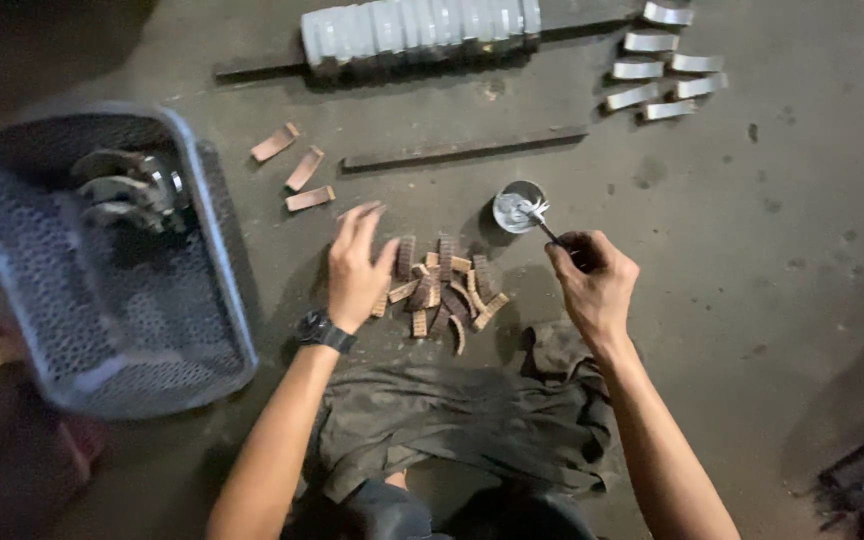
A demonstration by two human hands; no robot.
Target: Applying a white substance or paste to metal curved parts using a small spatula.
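landmark: pile of small brown curved pieces (442,285) on the dark floor

nearest the wearer, a crumpled dark cloth (452,420) lay just below the pile. left hand (357,270) rested flat at the pile's left edge, fingers spread and loose, touching the leftmost pieces, pinching nothing; a dark wristwatch (324,330) sat on that wrist. right hand (592,280) was right of the pile, fingers closed round the handle of a small brush (544,222). the brush's long axis ran from the fist up and left, bristle end in a small round tin (518,205) just above the pile's right side. the left hand was the nearer one to the pile; the pieces lay to the left of the brush grip

left of the pile, well apart, stood a grey perforated plastic basket (214,290) with a metal part inside. three loose brown pieces (297,170) lay above-left, a flat dark bar (462,148) beyond the tin. farthest out: a row of pale curved shells (422,28) and several single silver shells (657,70) up right. no labels or signs could be made out
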